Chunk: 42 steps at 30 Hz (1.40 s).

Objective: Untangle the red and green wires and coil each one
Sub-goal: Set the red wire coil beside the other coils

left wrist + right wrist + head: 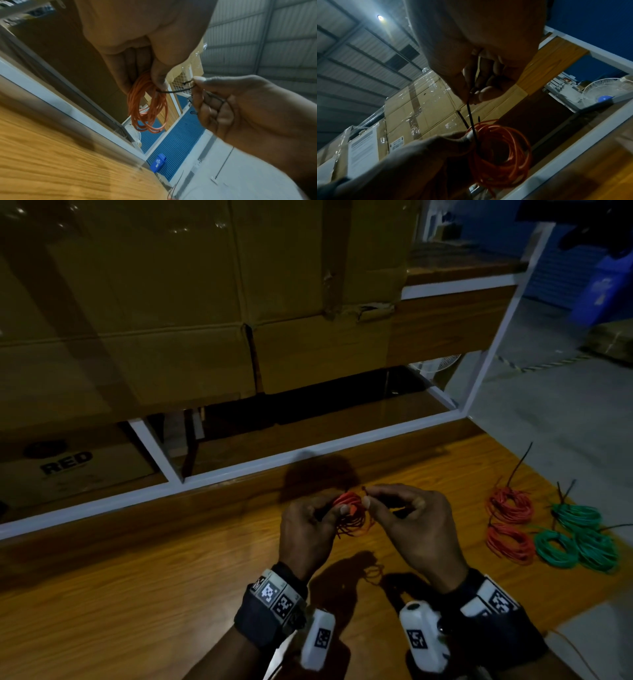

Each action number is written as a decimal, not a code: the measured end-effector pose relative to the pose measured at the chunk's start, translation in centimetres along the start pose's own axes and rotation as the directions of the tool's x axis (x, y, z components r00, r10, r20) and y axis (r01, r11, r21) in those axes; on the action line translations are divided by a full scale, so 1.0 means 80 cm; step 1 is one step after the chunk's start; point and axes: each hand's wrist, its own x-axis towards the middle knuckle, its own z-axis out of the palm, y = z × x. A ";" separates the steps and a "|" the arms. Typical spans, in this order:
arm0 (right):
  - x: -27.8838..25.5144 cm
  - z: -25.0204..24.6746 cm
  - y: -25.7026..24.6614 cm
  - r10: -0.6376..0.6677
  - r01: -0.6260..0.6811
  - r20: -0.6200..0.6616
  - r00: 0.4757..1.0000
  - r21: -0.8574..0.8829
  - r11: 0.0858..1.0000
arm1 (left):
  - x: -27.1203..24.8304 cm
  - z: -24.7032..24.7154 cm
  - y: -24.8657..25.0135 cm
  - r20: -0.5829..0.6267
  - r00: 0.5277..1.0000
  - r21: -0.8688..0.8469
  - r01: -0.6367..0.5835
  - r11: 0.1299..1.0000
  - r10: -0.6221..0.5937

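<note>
A coil of red wire (351, 513) hangs above the wooden table, gripped at its top by my left hand (308, 529). The same red coil (148, 108) dangles below my left thumb in the left wrist view. A thin black tie (176, 91) wraps the red coil (501, 154) at the grip. My right hand (407, 518) pinches that black tie (470, 108) between thumb and fingers and holds it taut. On the table to the right lie two tied red coils (510, 505) (510, 542) and several tied green coils (579, 539).
Stacked cardboard boxes (191, 302) fill a white-framed shelf (239, 470) behind the table's far edge. The wooden table (137, 594) ends at the right on grey floor (555, 412). A blue bin (599, 292) stands far right. A white fan (600, 92) sits beyond the shelf.
</note>
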 end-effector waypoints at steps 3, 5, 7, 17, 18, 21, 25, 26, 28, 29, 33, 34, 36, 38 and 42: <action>0.012 -0.001 0.006 0.020 -0.019 -0.021 1.000 0.035 0.999 | -0.003 0.003 0.000 0.044 0.999 -0.029 -0.013 1.000 0.014; 0.017 0.001 0.012 0.031 -0.030 -0.023 0.999 0.024 0.999 | -0.003 0.004 -0.001 0.053 0.999 -0.025 -0.004 1.000 0.005; 0.019 0.001 0.015 0.031 -0.031 -0.018 0.999 0.004 1.000 | -0.003 0.006 -0.001 0.047 0.999 -0.022 0.013 1.000 -0.012; 0.012 0.004 0.020 0.023 -0.023 -0.009 1.000 -0.002 1.000 | -0.002 0.009 0.000 0.062 0.998 0.003 -0.002 1.000 0.002; 0.011 0.004 0.019 0.022 -0.022 -0.013 1.000 0.004 1.000 | -0.001 0.009 -0.001 0.062 0.998 0.007 0.000 1.000 -0.001; 0.010 0.004 0.017 0.027 -0.026 -0.035 0.999 0.031 0.999 | 0.000 0.010 -0.003 0.059 0.998 0.017 0.005 1.000 -0.006; 0.012 0.004 0.018 0.039 -0.038 -0.053 0.998 0.026 0.999 | 0.000 0.012 -0.002 0.051 0.999 0.007 0.017 1.000 -0.017; 0.012 0.005 0.018 0.039 -0.039 -0.051 0.998 0.016 0.999 | -0.001 0.012 -0.001 0.052 0.999 0.007 0.010 1.000 -0.011; 0.012 0.006 0.019 0.029 -0.030 -0.043 0.999 -0.014 0.999 | -0.001 0.013 0.000 0.055 0.998 0.017 0.008 1.000 -0.009; 0.011 0.006 0.020 0.026 -0.027 -0.040 0.999 -0.025 0.999 | -0.001 0.013 0.001 0.054 0.998 0.021 0.013 1.000 -0.014; 0.011 0.008 0.023 0.019 -0.021 -0.033 0.999 -0.065 0.998 | -0.002 0.013 0.004 0.067 0.998 0.026 -0.002 1.000 0.000; 0.011 0.008 0.023 0.017 -0.019 -0.025 1.000 -0.076 0.997 | -0.002 0.013 0.005 0.074 0.997 0.032 -0.009 0.999 0.007; 0.011 0.008 0.022 0.018 -0.019 -0.015 1.000 -0.092 0.996 | -0.003 0.013 0.005 0.076 0.997 0.053 -0.014 0.999 0.010; 0.011 0.005 0.022 0.020 -0.021 -0.007 1.000 -0.098 0.995 | -0.003 0.013 0.004 0.067 0.998 0.079 -0.001 0.997 -0.004; 0.010 0.002 0.020 0.033 -0.032 0.011 0.999 -0.087 0.996 | -0.004 0.013 0.006 0.062 0.998 0.109 -0.007 0.994 0.001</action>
